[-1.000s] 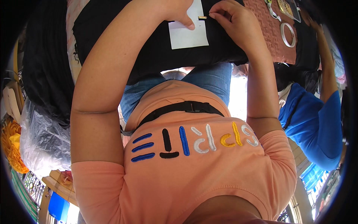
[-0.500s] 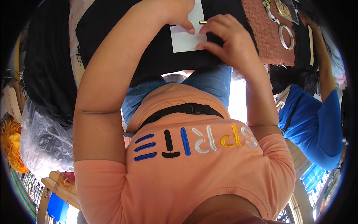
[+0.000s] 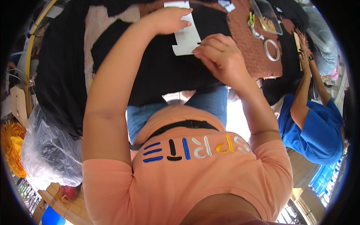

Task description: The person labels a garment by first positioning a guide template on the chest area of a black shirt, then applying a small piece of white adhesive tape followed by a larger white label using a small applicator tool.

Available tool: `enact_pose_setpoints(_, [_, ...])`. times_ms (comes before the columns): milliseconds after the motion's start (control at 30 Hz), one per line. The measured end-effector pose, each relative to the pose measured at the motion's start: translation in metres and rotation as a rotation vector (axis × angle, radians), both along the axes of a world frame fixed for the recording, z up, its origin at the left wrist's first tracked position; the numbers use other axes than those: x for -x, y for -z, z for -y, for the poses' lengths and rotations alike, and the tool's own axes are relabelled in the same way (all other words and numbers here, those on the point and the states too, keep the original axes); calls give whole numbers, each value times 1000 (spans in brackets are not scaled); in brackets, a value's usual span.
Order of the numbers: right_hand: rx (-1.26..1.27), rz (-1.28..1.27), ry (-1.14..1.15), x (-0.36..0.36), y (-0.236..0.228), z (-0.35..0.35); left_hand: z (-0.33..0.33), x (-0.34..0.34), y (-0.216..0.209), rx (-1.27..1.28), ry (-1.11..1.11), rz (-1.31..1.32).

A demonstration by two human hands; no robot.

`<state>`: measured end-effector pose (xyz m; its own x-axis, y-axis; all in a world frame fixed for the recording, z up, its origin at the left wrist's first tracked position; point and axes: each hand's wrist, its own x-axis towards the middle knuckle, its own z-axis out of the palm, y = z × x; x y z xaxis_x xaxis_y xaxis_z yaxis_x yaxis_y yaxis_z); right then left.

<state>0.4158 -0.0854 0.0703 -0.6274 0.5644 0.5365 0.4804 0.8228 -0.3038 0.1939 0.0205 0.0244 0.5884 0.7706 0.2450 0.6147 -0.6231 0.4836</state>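
A narrow white card template (image 3: 185,41) with a stepped, wider lower end lies on black fabric (image 3: 153,71) spread in front of me. My left hand (image 3: 173,20) rests on the upper part of the card, thumb and finger apart and reaching across it. Beside the card's lower right corner, my right hand (image 3: 221,56) is closed, its fingertips pinched together at the card's edge. Whatever those fingertips hold is hidden. A small dark mark or slot shows on the card's right edge, next to them.
Right of the black fabric lies a brown textured cloth (image 3: 240,45). A white ring (image 3: 266,50), yellow-green snips (image 3: 251,20) and a clear box (image 3: 279,33) of small gold pieces sit there. Farther right, a co-worker in blue (image 3: 315,131) has both hands by a pale strip (image 3: 296,41).
My view has shifted, showing more of the table's far side. My right hand has drawn its fingers together at the card's edge; the gold piece seen near them earlier no longer shows.
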Motion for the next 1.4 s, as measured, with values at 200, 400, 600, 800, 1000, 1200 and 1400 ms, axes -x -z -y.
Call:
enact_pose_setpoints(200, [-82, -472, 483, -66, -94, -82, 85, 17, -74, -133, -352, 491])
enact_pose_setpoints(400, [-503, -610, 664, -86, -106, -150, 131, 53, -31, -13, -584, 757])
enact_pose_setpoints(600, [609, -1003, 244, -147, 79, -231, 121, 47, -29, -107, -536, 630])
enact_pose_setpoints(800, [-118, -48, 567, -83, 18, -117, 141, 37, -31, -67, -493, 610])
enact_pose_setpoints(1000, [351, -231, 461, -50, 25, -37, 165, 1, -21, 80, -326, 454])
enact_pose_setpoints(1200, [384, -133, 319, -16, 50, -12, 169, -2, 7, -12, -266, 334])
enact_pose_setpoints(1400, [311, -80, 368, -8, 67, -10, 169, 3, 19, -4, -320, 350])
